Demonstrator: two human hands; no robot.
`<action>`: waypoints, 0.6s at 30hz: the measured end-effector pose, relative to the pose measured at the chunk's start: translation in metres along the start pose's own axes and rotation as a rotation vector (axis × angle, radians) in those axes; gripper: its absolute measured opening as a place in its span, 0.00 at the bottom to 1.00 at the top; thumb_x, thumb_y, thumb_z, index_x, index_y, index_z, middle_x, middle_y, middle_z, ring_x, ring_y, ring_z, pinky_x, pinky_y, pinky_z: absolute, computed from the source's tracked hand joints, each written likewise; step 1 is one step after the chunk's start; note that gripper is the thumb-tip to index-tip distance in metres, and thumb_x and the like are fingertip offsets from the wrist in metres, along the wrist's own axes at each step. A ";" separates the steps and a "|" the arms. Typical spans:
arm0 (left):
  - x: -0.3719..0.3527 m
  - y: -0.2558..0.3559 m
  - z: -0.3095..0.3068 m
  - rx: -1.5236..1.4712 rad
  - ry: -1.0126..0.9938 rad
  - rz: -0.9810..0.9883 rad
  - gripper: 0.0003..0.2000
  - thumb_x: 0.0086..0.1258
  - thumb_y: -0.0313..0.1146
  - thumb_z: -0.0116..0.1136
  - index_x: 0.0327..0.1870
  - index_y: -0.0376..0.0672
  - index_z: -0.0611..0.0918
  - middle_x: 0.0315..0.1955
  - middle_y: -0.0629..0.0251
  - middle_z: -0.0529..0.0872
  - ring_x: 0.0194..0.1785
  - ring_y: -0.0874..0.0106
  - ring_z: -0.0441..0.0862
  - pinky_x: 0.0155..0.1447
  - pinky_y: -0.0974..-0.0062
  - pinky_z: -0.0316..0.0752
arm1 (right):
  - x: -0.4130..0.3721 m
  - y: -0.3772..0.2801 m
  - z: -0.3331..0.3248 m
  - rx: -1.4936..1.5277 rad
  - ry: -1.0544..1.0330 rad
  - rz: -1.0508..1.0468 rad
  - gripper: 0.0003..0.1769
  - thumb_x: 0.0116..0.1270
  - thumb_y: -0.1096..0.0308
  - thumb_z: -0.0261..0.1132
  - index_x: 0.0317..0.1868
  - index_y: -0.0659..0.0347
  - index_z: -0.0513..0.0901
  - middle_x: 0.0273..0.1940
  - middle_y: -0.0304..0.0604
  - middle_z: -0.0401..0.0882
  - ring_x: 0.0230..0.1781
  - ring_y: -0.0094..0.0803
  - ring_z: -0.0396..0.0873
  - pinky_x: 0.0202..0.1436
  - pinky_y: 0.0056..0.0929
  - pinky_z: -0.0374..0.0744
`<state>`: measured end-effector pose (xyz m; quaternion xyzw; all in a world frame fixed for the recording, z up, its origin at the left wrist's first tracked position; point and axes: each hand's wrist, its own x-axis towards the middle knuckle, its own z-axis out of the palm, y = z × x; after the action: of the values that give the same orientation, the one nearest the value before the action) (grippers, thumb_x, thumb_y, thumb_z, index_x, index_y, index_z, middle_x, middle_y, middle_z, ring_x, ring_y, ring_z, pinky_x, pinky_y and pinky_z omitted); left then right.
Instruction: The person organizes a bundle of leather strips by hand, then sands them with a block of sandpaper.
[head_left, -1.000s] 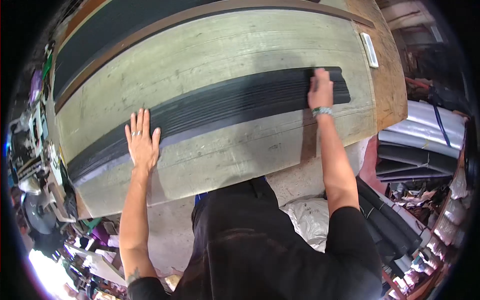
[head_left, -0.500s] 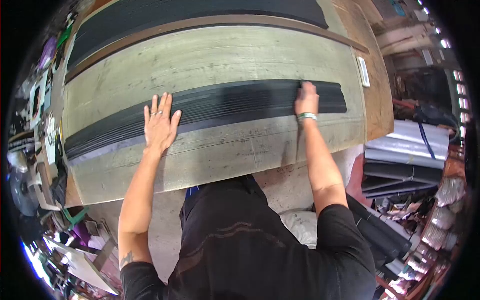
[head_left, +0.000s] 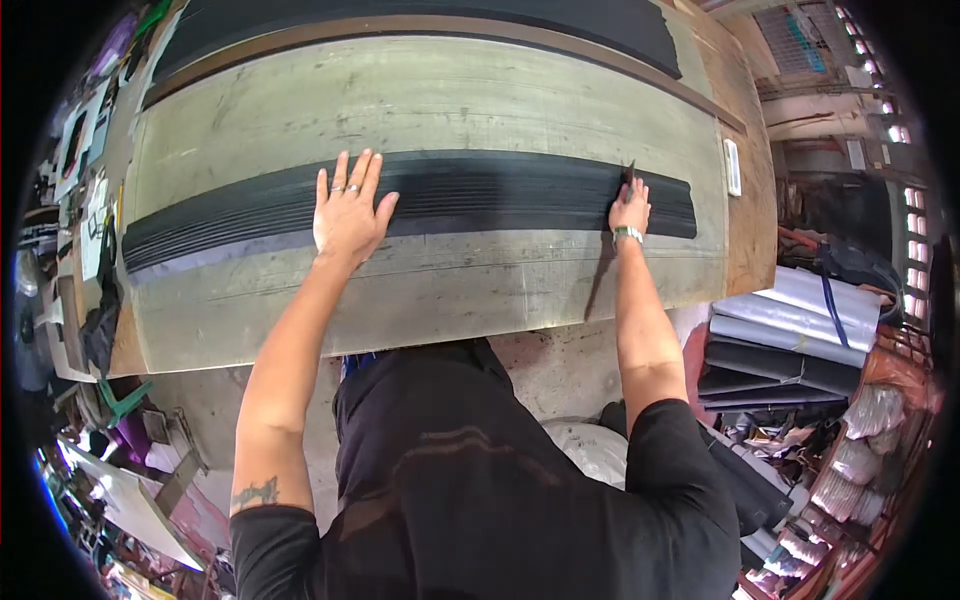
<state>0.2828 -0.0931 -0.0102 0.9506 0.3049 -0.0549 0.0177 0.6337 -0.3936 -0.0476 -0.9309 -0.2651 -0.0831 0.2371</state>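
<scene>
Long dark strips (head_left: 460, 205) lie side by side in a band across the work table, their lengthwise edges showing as lines. My left hand (head_left: 348, 215) rests flat on the band left of its middle, fingers spread, rings on it. Near the band's right end, my right hand (head_left: 630, 210) is closed round a thin, dark knife-like tool (head_left: 602, 275). One pointed end shows above the fingers, and a long narrow part slants down toward the table's front edge. The grip itself is partly hidden by the hand.
Beyond the band, a long brown bar (head_left: 440, 28) lies along the edge of a large dark sheet (head_left: 420, 8). A small white case (head_left: 733, 167) sits near the right edge of the table (head_left: 430, 290). Rolled material (head_left: 790, 320) is stacked at the right.
The camera view has shifted a little. My left hand has moved right along the strips. My right hand stays near the right end, and its tool now shows clearly.
</scene>
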 end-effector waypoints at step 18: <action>0.000 -0.002 0.010 -0.045 0.078 -0.007 0.34 0.86 0.58 0.42 0.87 0.52 0.61 0.86 0.72 0.60 0.89 0.63 0.50 0.90 0.51 0.44 | -0.052 -0.178 0.040 -0.065 -0.307 -0.182 0.35 0.58 0.73 0.67 0.69 0.68 0.77 0.73 0.63 0.74 0.78 0.60 0.67 0.83 0.53 0.64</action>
<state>0.2810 -0.0920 -0.0201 0.9504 0.3097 -0.0110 0.0270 0.4959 -0.2651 -0.0269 -0.9121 -0.3783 0.0306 0.1550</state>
